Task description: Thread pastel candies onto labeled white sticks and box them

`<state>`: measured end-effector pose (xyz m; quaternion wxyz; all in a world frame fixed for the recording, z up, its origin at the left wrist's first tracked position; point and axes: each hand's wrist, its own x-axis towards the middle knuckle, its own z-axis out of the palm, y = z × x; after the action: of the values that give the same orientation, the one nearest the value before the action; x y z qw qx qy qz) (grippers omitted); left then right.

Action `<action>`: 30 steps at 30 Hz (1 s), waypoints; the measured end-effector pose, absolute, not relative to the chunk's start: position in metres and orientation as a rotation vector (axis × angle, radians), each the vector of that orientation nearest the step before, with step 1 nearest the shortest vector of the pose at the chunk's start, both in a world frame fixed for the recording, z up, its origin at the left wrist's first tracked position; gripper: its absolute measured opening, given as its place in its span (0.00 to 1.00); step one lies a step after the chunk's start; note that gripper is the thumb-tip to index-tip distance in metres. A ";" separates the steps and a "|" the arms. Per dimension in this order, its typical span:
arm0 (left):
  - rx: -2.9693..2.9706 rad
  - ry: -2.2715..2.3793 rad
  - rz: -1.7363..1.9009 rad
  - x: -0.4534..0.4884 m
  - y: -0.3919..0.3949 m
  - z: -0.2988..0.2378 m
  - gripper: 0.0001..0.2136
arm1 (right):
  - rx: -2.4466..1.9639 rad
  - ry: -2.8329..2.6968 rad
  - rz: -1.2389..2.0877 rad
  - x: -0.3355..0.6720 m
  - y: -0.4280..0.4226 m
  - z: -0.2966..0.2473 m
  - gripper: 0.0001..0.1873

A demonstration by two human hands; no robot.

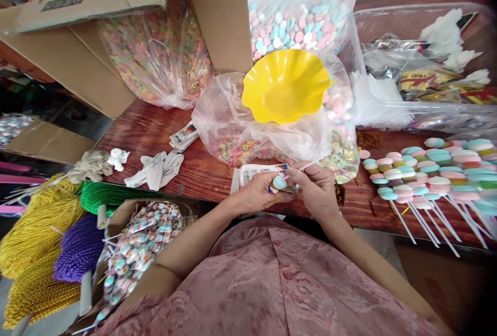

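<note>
Two hands work close together over the table in the head view — the left hand curled around a candy stack, the right hand pinching a white stick just beside it. Whether stick and stack join, I cannot tell. Beyond sits a yellow bowl on plastic bags — candy sticks lie to the right.

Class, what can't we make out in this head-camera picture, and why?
All in the head view:
Candy in the left hand: partly hidden by that hand.
Printing on the cardboard box: too blurred to read.
Candy sticks: group cut off by the right edge.
Plastic bag: partly covered by the yellow bowl.
</note>
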<state>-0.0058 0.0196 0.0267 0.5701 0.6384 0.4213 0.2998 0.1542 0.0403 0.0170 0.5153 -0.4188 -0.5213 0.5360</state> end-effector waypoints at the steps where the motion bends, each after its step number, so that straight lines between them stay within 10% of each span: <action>1: 1.476 0.981 0.695 -0.007 0.019 0.026 0.18 | -1.020 -1.260 1.291 0.154 0.041 0.017 0.13; 4: 1.401 1.013 0.662 -0.013 0.015 0.024 0.35 | -1.020 -1.232 1.331 0.156 0.047 0.013 0.15; 22: 1.257 1.071 0.723 -0.009 0.010 0.009 0.40 | -1.080 -1.288 1.348 0.148 0.049 0.012 0.20; 30: 1.107 1.022 0.603 -0.011 0.005 0.010 0.20 | -1.053 -1.052 1.243 0.152 0.058 0.013 0.20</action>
<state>-0.0114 0.0047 0.0098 0.6884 0.4948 0.4568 0.2693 0.1516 0.0584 0.0133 0.5658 -0.4478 -0.4472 0.5286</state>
